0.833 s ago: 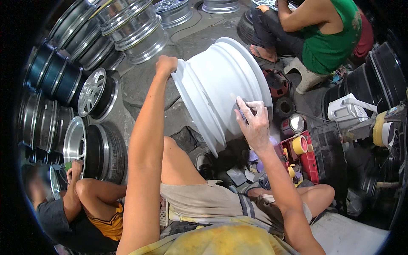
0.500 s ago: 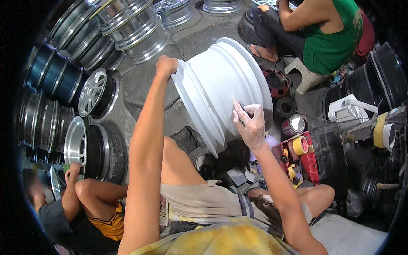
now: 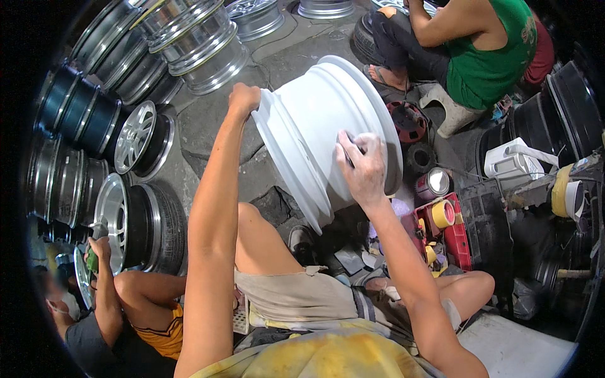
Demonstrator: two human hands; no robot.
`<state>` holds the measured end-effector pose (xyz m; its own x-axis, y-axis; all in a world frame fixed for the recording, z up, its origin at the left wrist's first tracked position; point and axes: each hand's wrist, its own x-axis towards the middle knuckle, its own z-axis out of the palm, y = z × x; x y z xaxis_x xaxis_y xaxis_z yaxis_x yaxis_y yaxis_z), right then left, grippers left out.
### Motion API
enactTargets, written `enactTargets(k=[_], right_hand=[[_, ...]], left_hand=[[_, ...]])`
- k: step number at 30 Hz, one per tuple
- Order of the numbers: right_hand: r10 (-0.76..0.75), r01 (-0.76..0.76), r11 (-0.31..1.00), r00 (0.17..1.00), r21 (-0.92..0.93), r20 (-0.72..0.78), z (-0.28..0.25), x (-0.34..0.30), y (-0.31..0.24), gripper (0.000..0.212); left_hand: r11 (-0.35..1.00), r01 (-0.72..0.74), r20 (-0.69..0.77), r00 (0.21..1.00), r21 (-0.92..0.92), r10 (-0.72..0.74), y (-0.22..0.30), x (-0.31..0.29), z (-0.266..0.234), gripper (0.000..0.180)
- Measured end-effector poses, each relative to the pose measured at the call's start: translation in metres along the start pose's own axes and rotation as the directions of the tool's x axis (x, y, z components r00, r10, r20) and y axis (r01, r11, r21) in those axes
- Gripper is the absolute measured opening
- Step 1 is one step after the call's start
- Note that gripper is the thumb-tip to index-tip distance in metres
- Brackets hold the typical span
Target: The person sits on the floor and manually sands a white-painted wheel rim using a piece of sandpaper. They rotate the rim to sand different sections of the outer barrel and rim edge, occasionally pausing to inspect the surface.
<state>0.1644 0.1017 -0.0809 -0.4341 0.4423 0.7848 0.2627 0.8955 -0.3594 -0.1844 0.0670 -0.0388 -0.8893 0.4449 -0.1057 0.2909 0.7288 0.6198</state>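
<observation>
Fingers grip white wheel rim; right hand pressing barrel.

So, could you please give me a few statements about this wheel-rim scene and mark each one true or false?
1. The left hand grips the edge of the white rim. True.
2. The right hand hangs in the air, apart from the rim. False: it presses on the rim's barrel, with something small and dark under the fingers.
3. The white rim lies flat on the ground. False: it stands tilted on its edge.
4. A person in a green top sits beyond the rim. True.
5. A roll of yellow tape lies in the red tray to the right. True.
</observation>
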Motion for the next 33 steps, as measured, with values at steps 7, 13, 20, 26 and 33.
enactTargets(k=[7, 13, 20, 26, 33], right_hand=[[0.036, -0.036, 0.999, 0.999, -0.015, 0.004, -0.002, -0.008, 0.001, 0.028], [0.046, -0.047, 0.999, 0.998, 0.020, 0.053, -0.012, -0.030, -0.001, 0.027], [0.021, -0.021, 1.000, 1.000, 0.011, 0.023, -0.006, -0.020, -0.010, 0.027], [0.055, -0.055, 0.998, 0.998, 0.030, 0.005, 0.005, 0.009, -0.001, 0.029], [-0.002, 0.001, 1.000, 1.000, -0.019, -0.013, 0.001, -0.004, 0.002, 0.032]], left_hand=[[0.997, -0.020, -0.001, 1.000, 0.075, 0.020, 0.011, -0.011, -0.001, 0.051], [0.998, -0.024, -0.076, 0.997, 0.064, 0.028, 0.008, -0.014, -0.005, 0.050], [0.998, 0.002, -0.078, 0.997, 0.065, 0.003, 0.001, -0.007, -0.002, 0.049], [0.999, -0.007, 0.061, 0.998, 0.051, 0.004, 0.021, -0.026, -0.012, 0.050], [0.998, -0.040, -0.033, 0.999, 0.056, 0.042, 0.009, -0.019, -0.001, 0.051]])
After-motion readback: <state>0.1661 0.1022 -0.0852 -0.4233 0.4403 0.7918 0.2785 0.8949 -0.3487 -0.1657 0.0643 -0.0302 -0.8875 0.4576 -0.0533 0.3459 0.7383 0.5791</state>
